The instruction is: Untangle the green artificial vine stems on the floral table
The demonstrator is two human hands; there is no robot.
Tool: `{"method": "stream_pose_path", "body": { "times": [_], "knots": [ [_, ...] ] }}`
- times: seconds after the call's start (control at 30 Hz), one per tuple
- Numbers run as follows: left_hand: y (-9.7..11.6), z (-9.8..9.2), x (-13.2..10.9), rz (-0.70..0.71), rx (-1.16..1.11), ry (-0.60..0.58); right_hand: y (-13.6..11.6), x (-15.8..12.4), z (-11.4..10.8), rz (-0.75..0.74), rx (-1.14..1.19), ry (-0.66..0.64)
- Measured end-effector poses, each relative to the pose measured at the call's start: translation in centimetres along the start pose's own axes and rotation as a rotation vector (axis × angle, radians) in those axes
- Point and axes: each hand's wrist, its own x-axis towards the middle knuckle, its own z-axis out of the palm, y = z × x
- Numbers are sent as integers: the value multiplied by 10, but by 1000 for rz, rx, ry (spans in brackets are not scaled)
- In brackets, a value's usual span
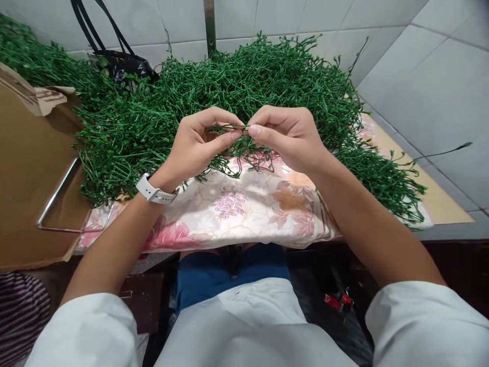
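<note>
A white tiled wall (431,102) rises behind a tan worktop (439,201), with a metal post (209,25) at the back and a black bag (122,63) partly buried at the far left. A sheet of brown cardboard (34,168) lies along the left side, carrying a thin metal frame (64,199). Most of the worktop is taken up by a large mound of green artificial vine stems (260,86), heaped toward the wall, probably so that the area nearest the body stays open for handling. In front of it spreads a floral cloth (229,209), pink and cream, with loose stems trailing onto it. Below its edge show blue shorts (233,270), white sleeves (424,321), a striped fabric (21,316) and a small red object (338,300) lower down.

Both forearms angle inward, bringing the hands together just above the near edge of the mound, where they have the stems within easy reach. The left hand (194,142), with a white watch (156,189) on its wrist, and the right hand (286,137) are curled and nearly closed. Each pinches a thin green stem (227,128) between thumb and forefinger, holding it taut-looking and level across the small gap between them.
</note>
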Motion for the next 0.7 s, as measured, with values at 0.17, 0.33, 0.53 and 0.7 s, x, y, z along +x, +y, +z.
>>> {"method": "stream_pose_path", "body": {
  "times": [0.17, 0.33, 0.53, 0.7],
  "knots": [
    [-5, -4, 3, 8, 89, 54, 6, 3, -3, 43, 173, 60],
    [-10, -3, 6, 55, 153, 136, 9, 4, -1, 118, 227, 83],
    [-6, 3, 3, 87, 169, 183, 12, 5, 2, 129, 252, 88],
    [1, 4, -2, 18, 83, 29, 11, 5, 3, 161, 289, 81]
  ]
}}
